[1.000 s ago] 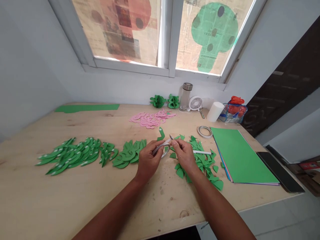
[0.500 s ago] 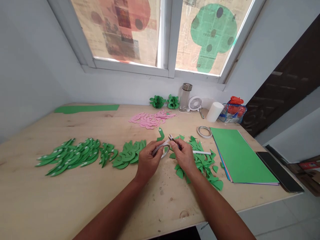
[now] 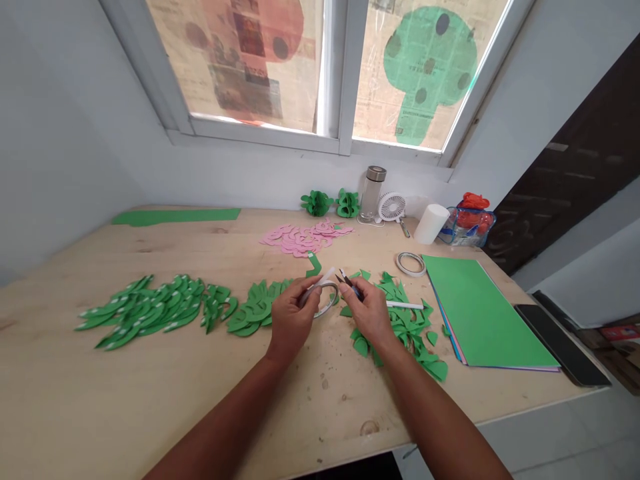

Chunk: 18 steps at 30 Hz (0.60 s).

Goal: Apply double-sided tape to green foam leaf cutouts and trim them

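Observation:
My left hand (image 3: 293,317) is closed around a roll of tape (image 3: 329,308), whose loose white end (image 3: 327,275) sticks up past the fingertips. A curved green paper strip (image 3: 314,265) with a white patch at its tip rises just beyond those fingers; whether they pinch it I cannot tell. In my right hand (image 3: 369,310) are small dark-handled scissors (image 3: 343,275), their tips pointing up close to the tape end but apart from it. Green paper scraps (image 3: 407,327) lie beneath and beside the right hand. Left of my left hand is a pile of green cut-outs (image 3: 255,310).
Green pieces with white patches (image 3: 150,310) lie at left, pink cut-outs (image 3: 300,239) behind the hands. A second tape roll (image 3: 411,265) and a stack of coloured sheets (image 3: 485,313) are at right. A bottle (image 3: 371,193), a fan (image 3: 391,207) and a white roll (image 3: 431,224) stand along the back.
My left hand has drawn slightly left, away from the scissors, and the tape end now stands free of them. The green strip has shifted left with the hand.

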{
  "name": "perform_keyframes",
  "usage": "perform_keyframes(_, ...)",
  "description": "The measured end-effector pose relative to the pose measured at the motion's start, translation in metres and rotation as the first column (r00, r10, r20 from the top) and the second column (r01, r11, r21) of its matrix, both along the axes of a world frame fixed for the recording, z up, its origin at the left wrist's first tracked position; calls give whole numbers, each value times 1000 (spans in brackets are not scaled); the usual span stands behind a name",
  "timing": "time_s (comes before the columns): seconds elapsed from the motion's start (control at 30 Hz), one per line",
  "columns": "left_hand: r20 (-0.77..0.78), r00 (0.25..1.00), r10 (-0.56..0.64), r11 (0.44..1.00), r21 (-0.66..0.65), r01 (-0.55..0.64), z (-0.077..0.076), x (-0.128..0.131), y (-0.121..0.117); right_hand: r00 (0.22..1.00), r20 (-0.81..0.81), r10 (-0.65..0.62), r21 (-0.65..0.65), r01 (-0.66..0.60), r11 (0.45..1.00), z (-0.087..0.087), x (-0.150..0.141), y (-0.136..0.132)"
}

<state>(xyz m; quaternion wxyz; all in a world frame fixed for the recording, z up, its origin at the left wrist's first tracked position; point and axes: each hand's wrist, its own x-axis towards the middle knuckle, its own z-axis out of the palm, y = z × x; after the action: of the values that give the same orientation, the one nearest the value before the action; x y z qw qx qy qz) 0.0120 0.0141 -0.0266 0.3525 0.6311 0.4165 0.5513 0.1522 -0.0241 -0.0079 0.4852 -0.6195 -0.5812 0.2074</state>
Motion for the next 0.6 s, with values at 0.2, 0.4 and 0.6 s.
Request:
perform_keyframes(0.2, 71, 997, -31, 998, -50, 35, 1, 1, 0, 1000, 3, 5, -11, -5, 1000, 0, 1, 0)
perform_keyframes(0.4, 9, 998, -61, 998, 7, 61, 2, 1, -3, 1000, -5, 20, -14, -20, 1000, 1, 0, 0)
perform_keyframes(0.6, -7, 999, -38, 999, 24, 38, 1, 2, -3, 999, -13, 37, -17, -37, 999, 2, -1, -1)
